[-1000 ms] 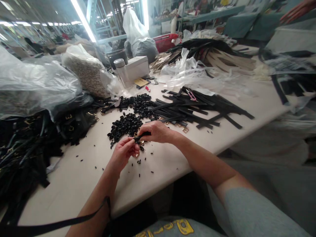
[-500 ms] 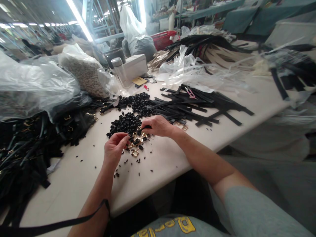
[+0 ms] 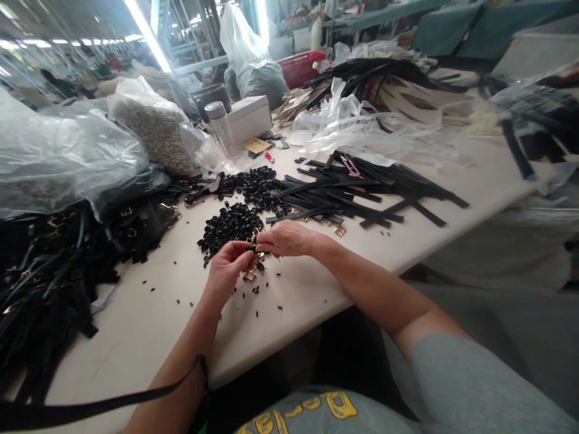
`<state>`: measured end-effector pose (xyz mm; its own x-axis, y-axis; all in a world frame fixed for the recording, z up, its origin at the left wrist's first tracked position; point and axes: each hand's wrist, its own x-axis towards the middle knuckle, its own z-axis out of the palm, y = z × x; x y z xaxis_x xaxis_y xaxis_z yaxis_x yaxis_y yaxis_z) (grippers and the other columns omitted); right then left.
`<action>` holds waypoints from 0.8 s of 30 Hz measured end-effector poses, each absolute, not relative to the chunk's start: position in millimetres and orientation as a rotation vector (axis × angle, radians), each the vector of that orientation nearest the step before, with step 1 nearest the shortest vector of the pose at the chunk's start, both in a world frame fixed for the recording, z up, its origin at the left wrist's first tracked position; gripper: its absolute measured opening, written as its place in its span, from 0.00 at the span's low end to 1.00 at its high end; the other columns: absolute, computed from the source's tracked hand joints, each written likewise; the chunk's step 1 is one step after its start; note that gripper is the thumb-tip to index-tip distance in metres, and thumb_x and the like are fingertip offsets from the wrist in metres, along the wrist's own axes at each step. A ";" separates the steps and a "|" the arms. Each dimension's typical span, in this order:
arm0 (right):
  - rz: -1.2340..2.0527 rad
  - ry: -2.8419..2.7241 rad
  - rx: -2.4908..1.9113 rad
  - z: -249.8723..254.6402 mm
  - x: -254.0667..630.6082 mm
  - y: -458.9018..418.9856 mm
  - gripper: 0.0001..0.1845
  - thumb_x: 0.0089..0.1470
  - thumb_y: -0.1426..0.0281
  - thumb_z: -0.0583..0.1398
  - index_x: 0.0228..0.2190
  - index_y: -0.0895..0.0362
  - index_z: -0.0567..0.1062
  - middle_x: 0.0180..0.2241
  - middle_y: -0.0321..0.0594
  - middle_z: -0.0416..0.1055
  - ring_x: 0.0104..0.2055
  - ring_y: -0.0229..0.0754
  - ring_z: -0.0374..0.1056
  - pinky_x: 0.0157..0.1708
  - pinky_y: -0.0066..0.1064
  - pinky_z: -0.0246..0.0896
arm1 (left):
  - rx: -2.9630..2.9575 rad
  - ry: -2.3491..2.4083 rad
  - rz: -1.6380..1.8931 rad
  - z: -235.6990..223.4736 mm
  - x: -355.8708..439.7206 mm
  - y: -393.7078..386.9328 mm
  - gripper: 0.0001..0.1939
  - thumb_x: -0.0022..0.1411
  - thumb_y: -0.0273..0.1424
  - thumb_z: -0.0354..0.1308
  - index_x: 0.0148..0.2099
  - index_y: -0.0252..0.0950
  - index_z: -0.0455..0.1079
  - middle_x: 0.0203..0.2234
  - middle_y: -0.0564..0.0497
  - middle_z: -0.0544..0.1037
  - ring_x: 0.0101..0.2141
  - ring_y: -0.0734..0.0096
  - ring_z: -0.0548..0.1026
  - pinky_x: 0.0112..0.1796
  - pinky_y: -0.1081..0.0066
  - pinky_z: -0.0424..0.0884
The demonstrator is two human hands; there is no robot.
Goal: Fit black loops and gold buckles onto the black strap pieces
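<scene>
My left hand (image 3: 227, 269) and my right hand (image 3: 284, 237) meet over the pale table (image 3: 149, 313), fingertips pinched together on a small black and gold piece (image 3: 252, 246) between them. Just under the hands lie a few gold buckles (image 3: 248, 276) and scattered black bits. A heap of small black loops (image 3: 228, 224) lies right behind my left hand. A black strap (image 3: 136, 399) hangs over my left forearm.
Black straps (image 3: 362, 193) fan out to the right of the loops. A big pile of black straps with gold buckles (image 3: 49, 265) fills the left. Plastic bags (image 3: 67, 150), a metal flask (image 3: 219, 128) and a white box (image 3: 248, 117) stand behind.
My left hand dipped toward the buckles by the loop heap, then came back to meet my right hand. Both hands now pinch a small piece together again.
</scene>
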<state>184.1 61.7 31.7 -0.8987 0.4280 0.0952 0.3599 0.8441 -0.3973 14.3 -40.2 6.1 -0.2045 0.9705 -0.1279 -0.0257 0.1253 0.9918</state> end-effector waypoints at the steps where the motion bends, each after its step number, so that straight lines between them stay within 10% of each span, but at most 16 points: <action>1: 0.507 -2.808 -0.611 30.6 184.6 62.0 0.13 0.62 0.64 0.54 0.35 0.56 0.76 0.25 0.36 0.74 0.26 0.36 0.65 0.26 0.26 0.45 | 0.950 1.396 1.283 5.8 13.5 -39.1 0.20 0.47 0.36 0.69 0.40 0.33 0.71 0.28 0.50 0.77 0.25 0.73 0.76 0.27 0.74 0.72; 6: 0.397 -2.557 -0.543 18.7 181.3 62.4 0.14 0.55 0.63 0.62 0.43 0.55 0.74 0.37 0.38 0.76 0.34 0.38 0.69 0.30 0.26 0.51 | 0.752 1.347 1.423 0.6 7.1 -32.1 0.24 0.44 0.33 0.71 0.44 0.35 0.70 0.26 0.56 0.73 0.24 0.77 0.75 0.24 0.78 0.70; 24: 0.555 -2.302 -0.468 10.7 173.3 59.9 0.07 0.54 0.66 0.63 0.33 0.58 0.76 0.31 0.37 0.72 0.29 0.34 0.66 0.30 0.24 0.54 | 0.887 1.290 1.550 1.3 12.6 -35.6 0.32 0.49 0.33 0.68 0.57 0.43 0.66 0.29 0.57 0.73 0.29 0.77 0.75 0.32 0.77 0.71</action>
